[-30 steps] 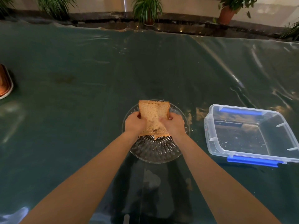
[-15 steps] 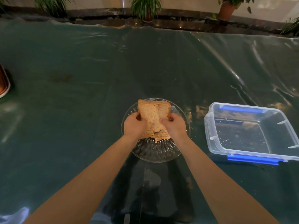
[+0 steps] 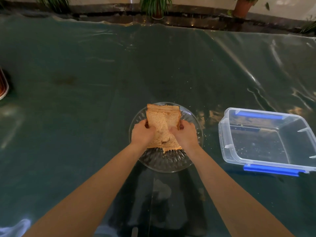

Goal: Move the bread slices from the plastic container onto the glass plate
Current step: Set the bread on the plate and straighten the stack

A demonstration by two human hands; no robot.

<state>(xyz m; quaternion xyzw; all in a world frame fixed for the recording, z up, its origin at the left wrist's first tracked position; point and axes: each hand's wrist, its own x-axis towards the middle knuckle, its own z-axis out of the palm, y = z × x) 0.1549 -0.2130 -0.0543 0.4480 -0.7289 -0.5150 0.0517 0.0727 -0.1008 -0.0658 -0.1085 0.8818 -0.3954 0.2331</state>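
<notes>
A stack of brown bread slices (image 3: 162, 124) is over the round glass plate (image 3: 167, 162) in the middle of the table. My left hand (image 3: 142, 134) grips the stack's left side and my right hand (image 3: 185, 135) grips its right side. The top slice is creased and torn at its near edge. Whether the stack rests on the plate I cannot tell. The clear plastic container (image 3: 266, 139) with blue clips stands to the right of the plate and holds only crumbs.
The table is covered with dark green cloth under a shiny clear sheet (image 3: 85, 82). A white-rimmed dish (image 3: 3, 84) sits at the far left edge. Potted plants (image 3: 155, 6) line the ledge beyond the table's far side.
Both hands and the bread stack have stayed over the plate, shifting only slightly. The stack's far edge now shows separate slices more clearly.
</notes>
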